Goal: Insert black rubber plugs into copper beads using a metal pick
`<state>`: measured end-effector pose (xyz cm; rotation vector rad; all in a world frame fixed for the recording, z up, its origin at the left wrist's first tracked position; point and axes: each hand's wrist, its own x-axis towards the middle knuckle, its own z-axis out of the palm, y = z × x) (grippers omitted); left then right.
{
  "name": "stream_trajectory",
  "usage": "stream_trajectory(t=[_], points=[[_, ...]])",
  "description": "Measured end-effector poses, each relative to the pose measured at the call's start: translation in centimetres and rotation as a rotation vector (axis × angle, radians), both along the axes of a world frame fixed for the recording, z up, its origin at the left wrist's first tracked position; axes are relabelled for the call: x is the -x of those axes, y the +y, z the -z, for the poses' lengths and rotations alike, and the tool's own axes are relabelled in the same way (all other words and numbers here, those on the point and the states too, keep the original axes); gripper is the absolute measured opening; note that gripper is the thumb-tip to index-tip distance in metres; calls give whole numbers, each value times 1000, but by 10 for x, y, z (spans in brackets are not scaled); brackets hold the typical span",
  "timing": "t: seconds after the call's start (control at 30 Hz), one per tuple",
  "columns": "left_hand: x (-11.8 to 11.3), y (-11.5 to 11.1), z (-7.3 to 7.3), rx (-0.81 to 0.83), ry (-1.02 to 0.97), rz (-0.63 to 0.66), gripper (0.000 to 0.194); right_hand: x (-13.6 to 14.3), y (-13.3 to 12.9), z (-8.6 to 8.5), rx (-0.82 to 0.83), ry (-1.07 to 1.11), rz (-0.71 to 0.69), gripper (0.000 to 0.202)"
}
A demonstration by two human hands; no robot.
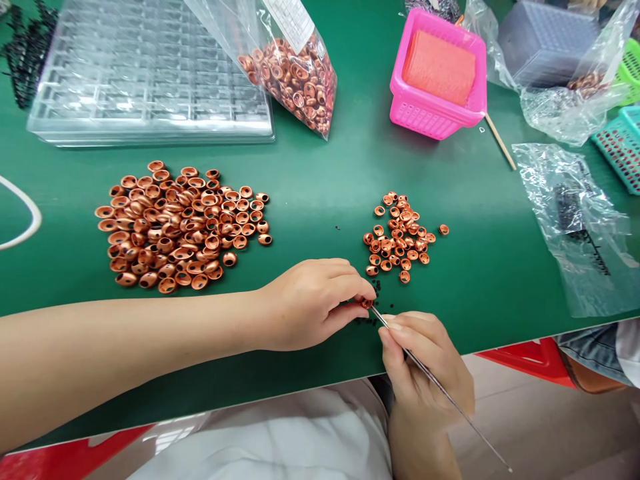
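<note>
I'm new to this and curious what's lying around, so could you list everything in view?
Copper-coloured cups: many, left heap
Smaller copper-coloured cups: dozens, right heap
Bagged cups: many, copper, top centre
Clear trays: stack, top left
Black parts: cluster, top-left corner
Tiny bits: several, black, by fingertips
Basket: one, pink, top right
Block: one, orange-red, in basket
Stick: one, wooden, beside basket
Other baskets: teal, green, right edge
Box: one, greyish, top right
Clear bag: one, black contents, right
Table: one, green, beneath
Left hand: one, centre, pinching a cup
Right hand: one, lower right, holding a thin rod
</note>
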<state>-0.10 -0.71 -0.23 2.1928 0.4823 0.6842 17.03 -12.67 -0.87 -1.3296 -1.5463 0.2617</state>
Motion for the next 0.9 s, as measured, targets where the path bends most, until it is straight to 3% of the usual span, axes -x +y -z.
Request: stream_trajectory(t=[0.9], points=[[0, 1, -2, -37, 18, 20, 9, -1, 1, 2, 21, 29, 18, 35]])
